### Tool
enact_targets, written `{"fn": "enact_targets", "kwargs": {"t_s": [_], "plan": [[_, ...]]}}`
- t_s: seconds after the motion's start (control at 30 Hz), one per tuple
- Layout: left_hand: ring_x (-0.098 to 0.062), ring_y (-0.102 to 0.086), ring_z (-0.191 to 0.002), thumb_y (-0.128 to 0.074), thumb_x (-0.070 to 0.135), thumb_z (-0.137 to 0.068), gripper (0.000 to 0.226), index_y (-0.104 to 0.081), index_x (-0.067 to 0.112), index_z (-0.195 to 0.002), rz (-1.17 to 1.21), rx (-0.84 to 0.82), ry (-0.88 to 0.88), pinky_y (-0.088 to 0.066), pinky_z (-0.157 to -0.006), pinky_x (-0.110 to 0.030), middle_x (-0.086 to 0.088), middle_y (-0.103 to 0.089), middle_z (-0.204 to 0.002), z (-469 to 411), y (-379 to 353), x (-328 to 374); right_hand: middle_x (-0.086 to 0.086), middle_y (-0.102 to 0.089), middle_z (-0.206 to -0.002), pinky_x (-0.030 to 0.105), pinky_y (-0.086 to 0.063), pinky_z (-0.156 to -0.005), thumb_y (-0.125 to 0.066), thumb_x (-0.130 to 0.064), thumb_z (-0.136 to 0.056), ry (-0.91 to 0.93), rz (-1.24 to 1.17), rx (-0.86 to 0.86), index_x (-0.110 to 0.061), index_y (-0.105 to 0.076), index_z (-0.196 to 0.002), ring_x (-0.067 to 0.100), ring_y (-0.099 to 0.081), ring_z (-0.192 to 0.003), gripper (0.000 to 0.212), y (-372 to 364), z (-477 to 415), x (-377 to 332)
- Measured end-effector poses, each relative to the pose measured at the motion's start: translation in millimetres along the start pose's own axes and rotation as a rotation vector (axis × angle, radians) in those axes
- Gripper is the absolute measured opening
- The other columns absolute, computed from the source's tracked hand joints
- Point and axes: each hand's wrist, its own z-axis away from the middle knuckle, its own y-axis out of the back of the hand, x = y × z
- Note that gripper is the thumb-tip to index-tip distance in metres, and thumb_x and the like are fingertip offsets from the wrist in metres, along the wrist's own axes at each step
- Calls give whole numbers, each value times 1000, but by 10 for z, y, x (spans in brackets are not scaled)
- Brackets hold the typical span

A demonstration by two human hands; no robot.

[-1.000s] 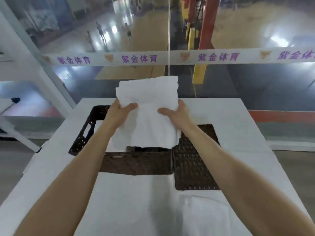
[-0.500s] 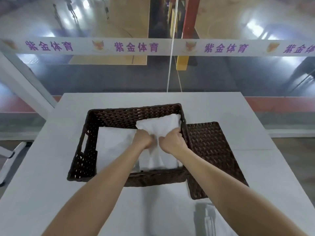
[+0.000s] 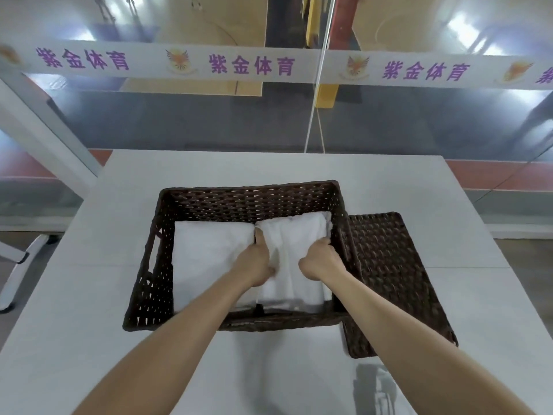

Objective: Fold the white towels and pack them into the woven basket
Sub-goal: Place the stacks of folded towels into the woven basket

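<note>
A dark brown woven basket (image 3: 248, 190) stands in the middle of the white table (image 3: 89, 295). Inside it, a folded white towel (image 3: 209, 253) lies flat on the left. A second folded white towel (image 3: 296, 235) lies on the right, beside the first. My left hand (image 3: 257, 265) grips this second towel at its left edge, with fingers down in the gap between the two towels. My right hand (image 3: 321, 262) holds its right edge with curled fingers, close to the basket's right wall. Both forearms reach in over the basket's near wall.
The basket's woven lid (image 3: 395, 274) lies flat on the table against the basket's right side. A glass wall with a white banner (image 3: 251, 65) runs behind the table's far edge. A pale blurred shape (image 3: 374, 387) lies at the near right.
The towel, held up in front of me a second ago, has come down into the basket's right half. My hands have moved apart to its two side edges.
</note>
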Motion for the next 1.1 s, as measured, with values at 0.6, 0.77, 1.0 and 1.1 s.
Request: {"fn": "enact_targets", "kwargs": {"t_s": [0.6, 0.77, 1.0, 1.1], "plan": [[-39, 56, -144, -52, 114, -37, 169, 52, 41, -149, -434, -37, 20, 21, -115, -80, -5, 53, -163, 129, 302, -761, 28, 43, -162, 75, 4, -125, -93, -74, -56, 329, 998, -131, -23, 39, -159, 57, 35, -150, 175, -353, -752, 75], [-35, 62, -139, -51, 116, -35, 169, 54, 43, -146, -401, -85, -15, 28, -113, -78, -1, 59, -159, 23, 305, -814, 21, 52, -158, 69, 10, -127, -96, -77, -43, 357, 981, -201, -26, 55, -141, 47, 46, -146, 187, -315, -1051, 165], [-37, 60, -141, -48, 117, -36, 168, 55, 40, -145, -431, -96, -34, 29, -112, -77, -4, 60, -157, 44, 309, -838, 27, 41, -164, 80, 16, -117, -81, -94, -46, 410, 1219, -32, -16, 45, -153, 49, 34, -154, 183, -349, -943, -44], [-37, 61, -140, -46, 117, -37, 168, 54, 39, -147, -457, -113, -49, 29, -111, -78, -5, 61, -156, 14, 291, -802, 21, 46, -163, 70, 18, -123, -77, -97, -48, 497, 1112, -48, -20, 43, -156, 41, 35, -156, 178, -421, -938, 30]]}}
